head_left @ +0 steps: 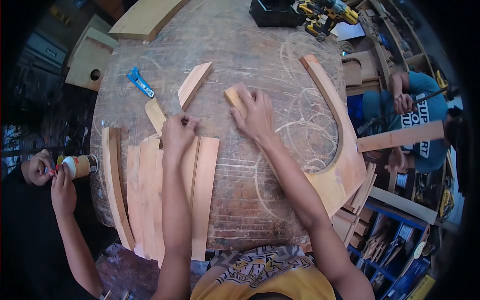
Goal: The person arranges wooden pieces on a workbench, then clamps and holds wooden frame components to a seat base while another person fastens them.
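Observation:
My right hand (256,114) grips a short wood block (233,95) from above, its fingers over the far side and the thumb along the near side. My left hand (177,132) is closed in a pinch above the far ends of several curved wood strips (145,195). What its fingers hold, if anything, is hidden. Beside its knuckles lies a small pale wood offcut (155,115), and just beyond is an angled wood piece (195,84). A blue utility knife (140,82) rests farther off to the left.
A large curved wood piece (345,160) lies on the scratched workbench (240,200) at right. A black bin (277,14) and yellow drill (340,11) stand at the back. One person at right holds a board (400,137); another at left works near a glue bottle (80,166).

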`<action>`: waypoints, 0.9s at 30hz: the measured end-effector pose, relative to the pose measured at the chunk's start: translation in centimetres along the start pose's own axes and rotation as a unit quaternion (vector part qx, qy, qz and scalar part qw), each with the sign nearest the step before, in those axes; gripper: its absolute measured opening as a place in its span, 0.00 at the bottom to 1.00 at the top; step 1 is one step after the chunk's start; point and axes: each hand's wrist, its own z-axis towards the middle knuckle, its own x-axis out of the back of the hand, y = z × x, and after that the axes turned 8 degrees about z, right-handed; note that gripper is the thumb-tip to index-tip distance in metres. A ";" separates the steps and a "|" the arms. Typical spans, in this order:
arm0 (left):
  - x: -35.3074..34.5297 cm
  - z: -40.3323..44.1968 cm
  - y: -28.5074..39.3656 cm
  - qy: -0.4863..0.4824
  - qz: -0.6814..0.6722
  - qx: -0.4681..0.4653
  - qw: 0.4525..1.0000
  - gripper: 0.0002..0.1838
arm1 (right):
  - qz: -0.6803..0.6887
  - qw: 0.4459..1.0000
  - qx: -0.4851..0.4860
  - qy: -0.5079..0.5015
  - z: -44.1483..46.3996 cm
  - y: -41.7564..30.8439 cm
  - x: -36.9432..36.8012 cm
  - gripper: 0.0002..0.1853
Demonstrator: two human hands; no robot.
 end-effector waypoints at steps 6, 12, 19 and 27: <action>0.2 -0.1 -0.1 0.015 0.037 -0.050 0.998 0.12 | 0.012 0.997 -0.010 0.077 -11.4 0.0 5.8 0.22; 0.5 -0.7 1.1 0.035 0.011 -0.056 0.998 0.12 | -0.104 0.991 -0.083 0.003 -23.4 0.1 11.2 0.31; -0.2 -0.2 0.1 0.070 0.013 -0.097 0.993 0.14 | -0.084 0.994 -0.070 0.005 -23.2 1.5 10.1 0.36; -0.3 0.0 -0.2 0.081 -0.008 -0.106 0.991 0.19 | -0.098 0.993 -0.060 -0.007 -22.7 1.6 10.8 0.37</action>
